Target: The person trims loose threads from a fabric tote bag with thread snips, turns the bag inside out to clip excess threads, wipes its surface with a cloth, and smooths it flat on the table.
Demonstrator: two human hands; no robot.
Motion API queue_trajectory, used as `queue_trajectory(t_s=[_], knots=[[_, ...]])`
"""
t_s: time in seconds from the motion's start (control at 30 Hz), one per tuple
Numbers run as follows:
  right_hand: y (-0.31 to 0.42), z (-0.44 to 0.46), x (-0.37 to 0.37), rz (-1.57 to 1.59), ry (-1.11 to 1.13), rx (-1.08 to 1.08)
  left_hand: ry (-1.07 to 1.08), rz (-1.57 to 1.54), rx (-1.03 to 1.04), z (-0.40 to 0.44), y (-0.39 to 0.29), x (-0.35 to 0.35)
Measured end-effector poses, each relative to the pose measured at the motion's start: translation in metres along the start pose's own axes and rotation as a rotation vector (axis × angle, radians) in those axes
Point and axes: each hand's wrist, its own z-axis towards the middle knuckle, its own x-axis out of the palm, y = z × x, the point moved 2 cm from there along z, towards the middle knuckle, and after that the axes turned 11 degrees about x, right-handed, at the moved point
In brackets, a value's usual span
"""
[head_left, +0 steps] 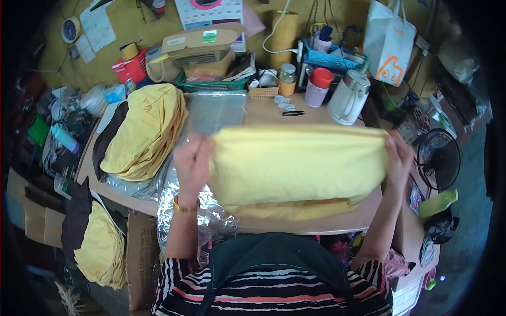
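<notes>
A folded piece of yellow cloth [300, 166] is stretched out between my two hands above the table, slightly blurred by motion. My left hand [192, 160] is closed on its left end, and my right hand [399, 155] grips the right end at the upper corner. The cloth's lower edge hangs loose, and a further yellow layer shows beneath it. Left of my left hand, a tall stack of folded yellow cloth [145, 131] with a dark piece [110, 138] along its side lies on clear plastic. Crinkled clear plastic [179, 210] is below my left wrist.
Along the table's back stand a white electric kettle [349, 99], a red-lidded tumbler [319, 88] and a green tray [211, 86] of boxes. A black pen [293, 113] lies before them. A black fan [438, 159] is at right. More yellow cloth [100, 245] sits lower left.
</notes>
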Motion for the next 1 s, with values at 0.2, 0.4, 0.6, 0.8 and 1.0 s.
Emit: queue_trajectory(t_s=[0.2, 0.4, 0.6, 0.8, 1.0], knots=[[0.022, 0.066, 0.019, 0.242, -0.021, -0.167, -0.231, -0.217, 0.2, 0.095, -0.001, -0.019], [0.041, 0.016, -0.011, -0.098, 0.043, -0.6, -0.025, 0.025, 0.456, 0.06, -0.018, -0.061], [-0.126, -0.107, 0.029, -0.381, 0.607, -0.219, 0.571, 0.111, -0.037, -0.126, 0.047, -0.006], [-0.095, -0.114, 0.051, -0.594, 0.557, -0.271, 0.562, 0.262, 0.066, -0.122, 0.014, 0.014], [-0.122, -0.1, 0.068, -0.626, 0.71, -0.424, 0.886, 0.219, 0.303, -0.123, 0.04, 0.043]])
